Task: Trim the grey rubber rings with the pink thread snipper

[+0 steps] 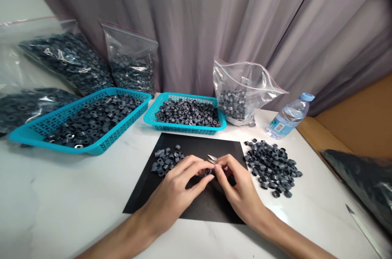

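My left hand (180, 181) is closed in a pinch on a small dark grey ring (208, 171), over the black mat (211, 206). Close against it, my right hand (235, 177) has its thumb and forefinger at the ring's edge. Pointed metal blades, as of small scissors (211, 158), stick out from the right hand's fingers; the handles are mostly hidden in the palm. A loose heap of dark grey rings (167, 161) lies on the mat by the left hand. To the right of my right hand, a larger pile of similar rings (272, 165) rests on the white table.
Two blue baskets, one at left (99, 149) and one in the middle (183, 128), hold many grey rings. Behind stand filled zip bags (131, 63) and an open one (235, 100). A water bottle (289, 116) stands at right, near a cardboard box (358, 116) and a knife-like tool (363, 228).
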A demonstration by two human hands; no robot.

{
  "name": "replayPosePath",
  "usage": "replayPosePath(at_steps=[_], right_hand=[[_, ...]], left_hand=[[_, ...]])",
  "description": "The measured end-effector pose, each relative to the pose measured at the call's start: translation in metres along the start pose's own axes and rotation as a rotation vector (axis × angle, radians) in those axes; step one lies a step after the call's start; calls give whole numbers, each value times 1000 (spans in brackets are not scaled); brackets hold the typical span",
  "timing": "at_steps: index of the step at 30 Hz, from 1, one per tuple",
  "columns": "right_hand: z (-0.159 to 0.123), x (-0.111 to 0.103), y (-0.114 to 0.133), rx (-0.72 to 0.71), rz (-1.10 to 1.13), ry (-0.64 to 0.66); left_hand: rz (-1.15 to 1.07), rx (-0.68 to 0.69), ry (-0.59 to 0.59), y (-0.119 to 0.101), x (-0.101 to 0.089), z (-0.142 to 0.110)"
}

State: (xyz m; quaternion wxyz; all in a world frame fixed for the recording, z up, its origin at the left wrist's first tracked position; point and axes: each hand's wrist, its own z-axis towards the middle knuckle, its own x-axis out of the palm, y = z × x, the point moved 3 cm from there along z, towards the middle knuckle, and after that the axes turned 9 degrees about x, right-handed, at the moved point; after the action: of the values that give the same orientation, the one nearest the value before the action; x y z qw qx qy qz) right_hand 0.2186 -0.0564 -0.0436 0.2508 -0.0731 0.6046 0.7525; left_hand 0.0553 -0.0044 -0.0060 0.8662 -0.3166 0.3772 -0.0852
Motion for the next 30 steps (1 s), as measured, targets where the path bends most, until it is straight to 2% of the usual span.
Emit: replayPosePath(at_steps=[6, 16, 22, 30], right_hand=[[0, 0, 5, -40, -1, -1], [-2, -6, 14, -94, 85, -62], [-3, -7, 14, -76, 106, -58], [-4, -7, 7, -36, 166, -36]], left_hand=[[50, 56, -11, 0, -2, 0], [-10, 28, -18, 1, -1, -1], [-55, -43, 31, 3, 0, -2], [-16, 8, 84, -1, -4, -1]])
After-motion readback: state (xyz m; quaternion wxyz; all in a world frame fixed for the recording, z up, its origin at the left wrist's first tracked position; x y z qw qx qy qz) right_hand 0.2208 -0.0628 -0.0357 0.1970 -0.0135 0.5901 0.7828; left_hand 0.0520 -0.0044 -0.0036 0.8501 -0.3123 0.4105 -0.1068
